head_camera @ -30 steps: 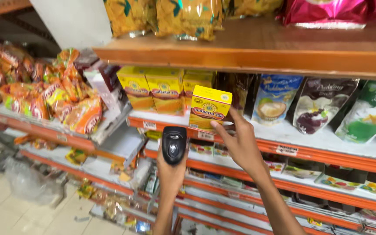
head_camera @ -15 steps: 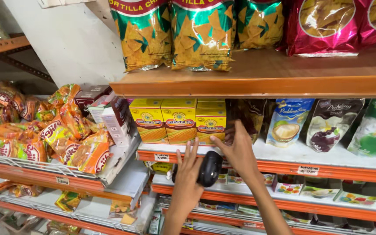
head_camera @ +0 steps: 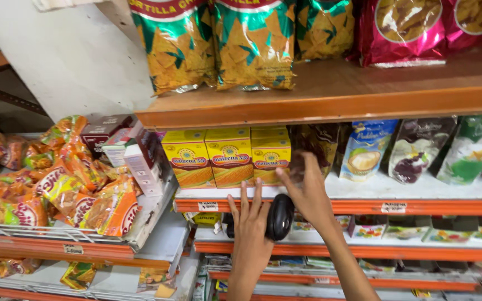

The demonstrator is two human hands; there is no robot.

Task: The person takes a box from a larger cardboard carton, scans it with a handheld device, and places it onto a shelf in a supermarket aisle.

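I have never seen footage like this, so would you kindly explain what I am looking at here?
This is one view from a camera worn on a person's head, looking at shop shelves. The two bare hands are that person's own. The left hand touches a black scanner, though its grip is hard to judge. The right hand reaches toward the yellow boxes on the white shelf, holding nothing visible. Chip bags stand on the wooden shelf above; orange snack packs lie to the left.

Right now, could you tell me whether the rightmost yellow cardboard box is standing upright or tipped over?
Upright: the rightmost yellow cardboard box stands level with its neighbours, front facing out.
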